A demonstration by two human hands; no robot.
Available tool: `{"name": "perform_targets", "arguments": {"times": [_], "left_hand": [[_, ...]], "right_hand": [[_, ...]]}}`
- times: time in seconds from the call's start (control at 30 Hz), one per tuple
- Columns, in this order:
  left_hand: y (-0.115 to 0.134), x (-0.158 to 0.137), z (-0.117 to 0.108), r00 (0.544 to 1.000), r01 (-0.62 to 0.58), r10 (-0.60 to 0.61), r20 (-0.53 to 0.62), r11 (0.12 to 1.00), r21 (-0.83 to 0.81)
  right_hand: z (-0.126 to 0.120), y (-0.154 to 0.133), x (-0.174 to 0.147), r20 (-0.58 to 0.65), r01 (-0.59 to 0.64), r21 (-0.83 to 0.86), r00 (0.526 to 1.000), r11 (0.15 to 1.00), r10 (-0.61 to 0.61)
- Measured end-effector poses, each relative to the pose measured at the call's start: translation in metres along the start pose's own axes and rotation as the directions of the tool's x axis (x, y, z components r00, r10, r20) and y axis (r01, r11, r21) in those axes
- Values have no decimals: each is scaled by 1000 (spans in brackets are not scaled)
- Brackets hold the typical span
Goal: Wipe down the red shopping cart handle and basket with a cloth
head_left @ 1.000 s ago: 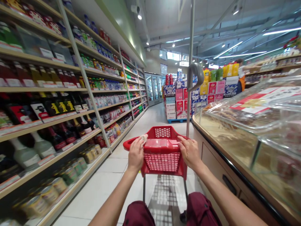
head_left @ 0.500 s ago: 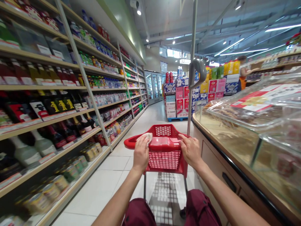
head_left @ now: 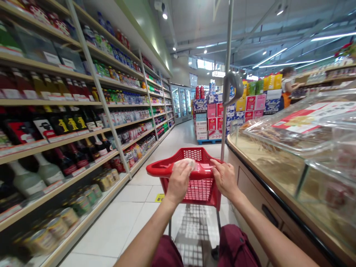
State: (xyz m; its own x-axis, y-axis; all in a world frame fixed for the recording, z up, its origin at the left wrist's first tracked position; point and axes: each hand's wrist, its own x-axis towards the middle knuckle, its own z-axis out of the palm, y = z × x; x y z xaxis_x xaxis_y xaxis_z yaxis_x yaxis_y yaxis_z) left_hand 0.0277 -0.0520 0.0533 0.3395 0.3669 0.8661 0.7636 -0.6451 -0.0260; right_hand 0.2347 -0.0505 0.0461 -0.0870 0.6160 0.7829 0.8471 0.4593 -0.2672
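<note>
A red shopping cart [head_left: 201,191] with a plastic basket stands right in front of me, its handle [head_left: 155,169] toward my body. My left hand [head_left: 179,181] is closed on a crumpled whitish cloth [head_left: 191,163] and presses it on the middle of the handle. Around the right end of the handle wraps my right hand [head_left: 226,178], its fingertips on the red plastic. A grey pole rises close behind that hand, carrying a grey hook-shaped piece [head_left: 232,89]. My fingers partly cover the cloth.
Shelves of bottles and cans [head_left: 83,129] line the left side. A glass-topped display counter [head_left: 267,159] runs close along the right. Ahead are stacked cartons [head_left: 213,122] on a blue pallet, glass-door fridges [head_left: 180,100] and a person [head_left: 287,91]. A yellow sticker [head_left: 159,197] marks the tiled floor.
My left hand has slid the cloth rightward along the handle, from its left part to its middle. My right hand keeps its place. The yellow floor sticker now shows beside the cart.
</note>
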Motion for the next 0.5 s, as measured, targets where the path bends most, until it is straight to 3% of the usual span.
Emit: {"name": "perform_targets", "arguments": {"times": [0.1,0.23,0.3,0.4,0.5], "left_hand": [[9,4,3,996,-78,80,49,996,-47],[-20,-7,-11,988,146,-145,-58,989,20],[-23,-9,-12,973,214,-208,-103,976,50],[-2,-2,-2,998,51,-50,-27,998,42],[12,3,2,995,-85,85,43,996,4]], "right_hand": [[-2,1,0,10,7,20,1000,1000,-7],[-3,1,0,6,6,35,1000,999,-6],[-1,1,0,-9,3,34,1000,999,-2],[0,1,-1,-17,5,24,1000,1000,-4],[-1,2,-1,-4,20,15,1000,1000,-20]]}}
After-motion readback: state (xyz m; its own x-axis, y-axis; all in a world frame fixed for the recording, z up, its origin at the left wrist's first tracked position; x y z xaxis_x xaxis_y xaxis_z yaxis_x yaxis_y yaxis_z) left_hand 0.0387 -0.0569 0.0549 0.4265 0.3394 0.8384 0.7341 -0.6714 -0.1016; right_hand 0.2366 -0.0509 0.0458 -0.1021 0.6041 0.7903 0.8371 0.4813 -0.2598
